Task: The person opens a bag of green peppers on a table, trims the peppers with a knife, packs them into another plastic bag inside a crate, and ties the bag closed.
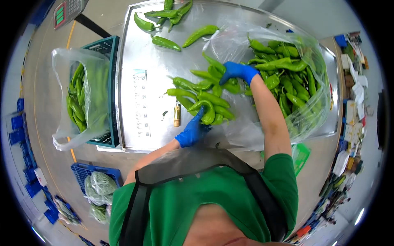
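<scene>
A loose pile of long green peppers (211, 98) lies mid-table, between my blue-gloved hands. My left hand (192, 131) is at the pile's near edge, its thumb over a curved pepper and its fingers partly hidden beside the peppers. From the far right, my right hand (239, 73) curls its fingers around peppers at the pile's upper edge. Just right of it, a large clear plastic bag (314, 110) lies with its mouth toward the pile, holding many more green peppers (287, 74). Several single peppers (166, 42) are scattered at the far left.
The metal table (135, 53) has a raised rim. A wooden-handled tool (177, 115) and a printed paper strip (141, 102) lie left of the pile. Beyond the left edge are a dark green crate (111, 74), an open bag of peppers (61, 90) and a scale display (60, 15).
</scene>
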